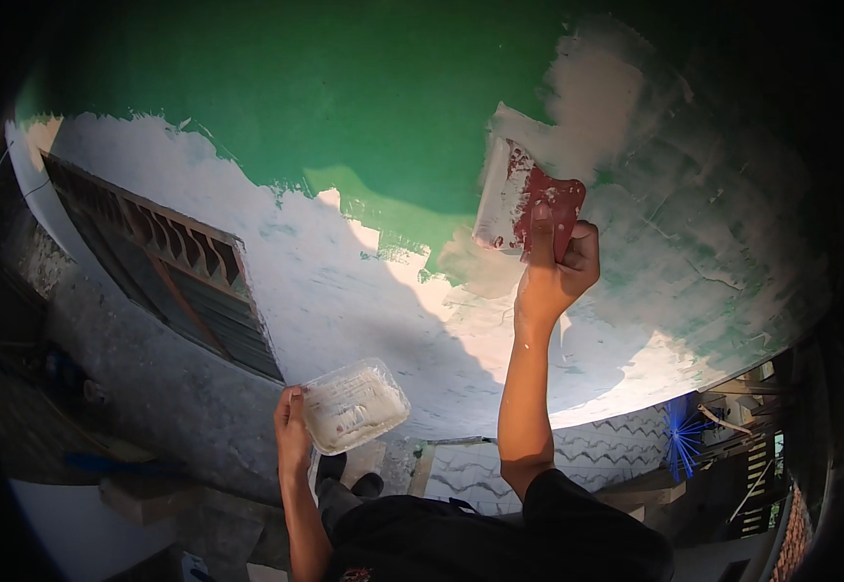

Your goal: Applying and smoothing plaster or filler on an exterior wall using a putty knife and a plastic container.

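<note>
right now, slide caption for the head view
Right hand holds a red spreader at a green, partly white-coated wall; left hand holds a tray of white paste.

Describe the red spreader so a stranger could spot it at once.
Look at the green wall, partly coated white. Right of the picture's centre, the right hand holds the red spreader. Its dark red, white-smeared body stands out against the green and white around it.

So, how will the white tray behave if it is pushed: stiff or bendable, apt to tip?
The white tray probably flexes a little, as its walls look thin. A push on its right side may tip it, since the left hand grips only its left edge. The pale paste inside could make it slippery.
</note>
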A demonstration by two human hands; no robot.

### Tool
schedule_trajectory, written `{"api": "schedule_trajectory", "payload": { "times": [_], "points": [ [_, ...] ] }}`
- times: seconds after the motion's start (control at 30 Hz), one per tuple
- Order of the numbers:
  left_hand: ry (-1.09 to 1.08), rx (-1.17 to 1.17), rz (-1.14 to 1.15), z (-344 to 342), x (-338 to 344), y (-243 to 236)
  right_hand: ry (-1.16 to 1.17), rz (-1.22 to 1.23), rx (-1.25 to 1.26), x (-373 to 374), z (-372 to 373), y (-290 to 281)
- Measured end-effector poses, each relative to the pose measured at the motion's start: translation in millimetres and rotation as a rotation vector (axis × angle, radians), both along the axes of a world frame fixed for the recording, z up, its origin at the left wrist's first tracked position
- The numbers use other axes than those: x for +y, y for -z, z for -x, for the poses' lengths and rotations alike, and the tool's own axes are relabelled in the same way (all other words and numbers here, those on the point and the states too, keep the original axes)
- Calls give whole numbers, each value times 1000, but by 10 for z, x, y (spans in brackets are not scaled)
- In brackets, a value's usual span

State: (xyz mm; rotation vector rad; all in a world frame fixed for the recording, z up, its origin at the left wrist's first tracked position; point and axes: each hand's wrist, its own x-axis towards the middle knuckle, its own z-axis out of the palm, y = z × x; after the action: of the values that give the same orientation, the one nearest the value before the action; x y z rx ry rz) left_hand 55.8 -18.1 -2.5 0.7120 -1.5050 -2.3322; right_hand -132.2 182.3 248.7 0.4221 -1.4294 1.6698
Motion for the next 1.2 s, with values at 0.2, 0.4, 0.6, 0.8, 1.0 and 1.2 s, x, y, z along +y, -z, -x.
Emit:
{"api": "schedule_trajectory", "payload": {
  "times": [0.2, 0.4, 0.6, 0.8, 1.0, 1.2],
  "points": [
    [-17, -10, 46, 15, -25, -63, 353, -282, 153, 403, 156, 90],
    [-65, -40, 100, -18, -66, -192, -562, -645, -234, 185, -490, 422],
    [-4, -21, 124, 134, -93, -425, -814, -1263, -131, 51, -616, 1005],
    [131, 32, 212, 348, -25, -540, -737, -1317, -243, 48, -525, 959],
    [165, 106, 228, 550, 79, -665, -810, -1324, -212, 116, -441, 994],
    [164, 71, 205, 654, 100, -599, -924, -1314, -260, 181, -331, 979]
  ]
}}
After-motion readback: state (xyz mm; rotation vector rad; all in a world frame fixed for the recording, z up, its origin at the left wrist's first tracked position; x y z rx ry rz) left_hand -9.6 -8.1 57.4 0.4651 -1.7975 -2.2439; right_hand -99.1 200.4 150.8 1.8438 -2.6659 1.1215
